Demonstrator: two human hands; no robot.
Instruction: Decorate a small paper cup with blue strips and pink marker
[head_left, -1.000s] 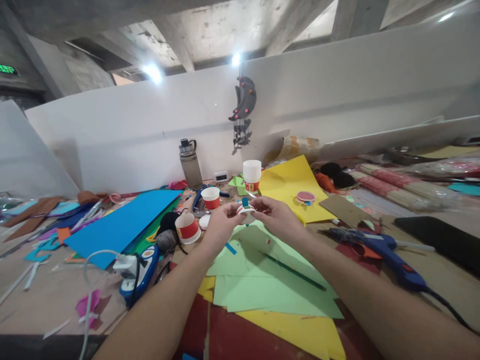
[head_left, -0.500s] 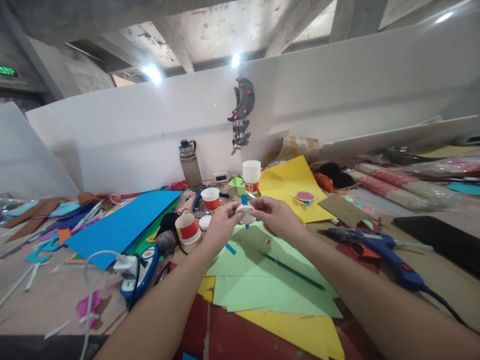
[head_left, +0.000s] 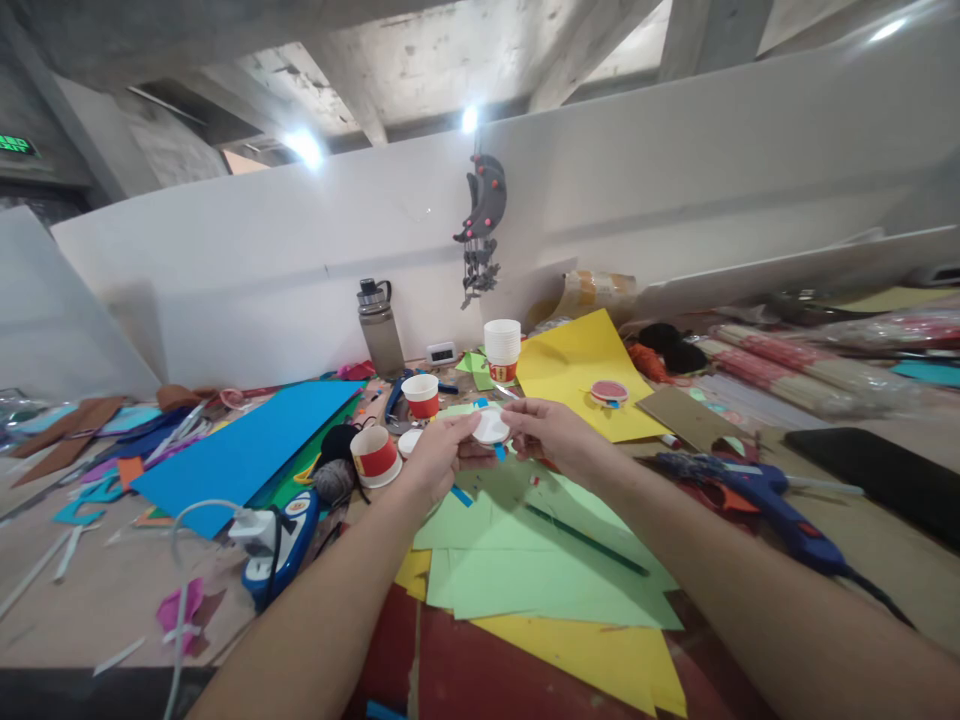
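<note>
Between my two hands is a white paper disc (head_left: 491,426), with bits of blue paper strip showing at its upper and lower edges. My left hand (head_left: 444,452) pinches the disc's left side, while my right hand (head_left: 546,432) grips the right edge. Both are raised over light green paper sheets (head_left: 517,582). A dark green pencil (head_left: 586,540) and a loose blue strip (head_left: 462,496) lie on that paper. Left of my hands are two red-and-white paper cups (head_left: 375,457), one on its side. Another white disc (head_left: 410,442) rests beside the tipped cup.
A stack of paper cups (head_left: 502,350) and a bottle (head_left: 381,330) stand at the back. Yellow paper (head_left: 577,370) carries a red-topped disc (head_left: 609,392). A glue gun (head_left: 795,515) lies right; a power strip (head_left: 281,550) and blue sheet (head_left: 247,450) lie left.
The disc has turned and tilted in my hands; its white face now shows more fully, and the blue strip across its front is now seen only at the edges.
</note>
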